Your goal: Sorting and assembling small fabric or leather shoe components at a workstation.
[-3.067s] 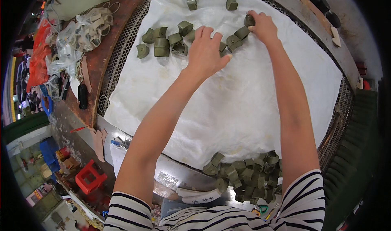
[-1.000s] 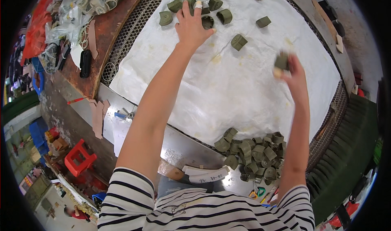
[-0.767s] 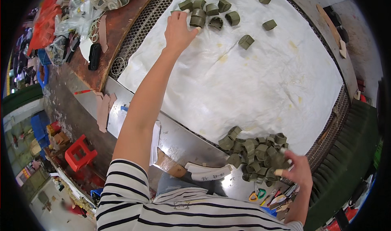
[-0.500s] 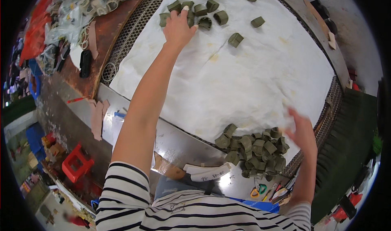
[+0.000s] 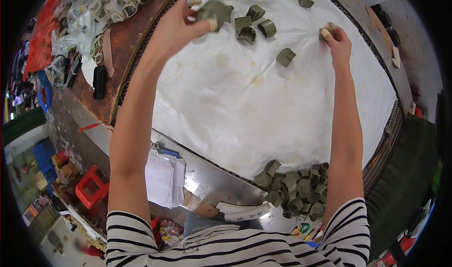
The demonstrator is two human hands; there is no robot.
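Note:
Near the far left corner of the white cloth [image 5: 226, 121], my left hand [image 5: 172, 31] is closed around an olive-green curved piece [image 5: 212, 13], blurred by motion; whether more than one is in it I cannot tell. My right hand [image 5: 340, 46] reaches to the far right of the cloth, its fingertips pinching another olive-green piece [image 5: 322, 35], mostly hidden by the fingers. Several like pieces stand scattered between the hands, among them a hollow one [image 5: 246, 35] and a boxy one [image 5: 286, 57]. A heap of olive-green pieces [image 5: 301, 189] lies at the cloth's near right corner.
Left of the cloth, a brown board [image 5: 125, 36] carries plastic bags and a black case [image 5: 99, 82]. Papers on a clipboard [image 5: 162, 177], a white strip [image 5: 242, 211] and scissors [image 5: 301, 229] lie along the near edge. A red stool [image 5: 92, 188] stands lower left.
My left hand has lifted from the cloth and swung left with an olive-green piece. From beside the near heap, my right hand has moved far forward to a piece at the cloth's far right.

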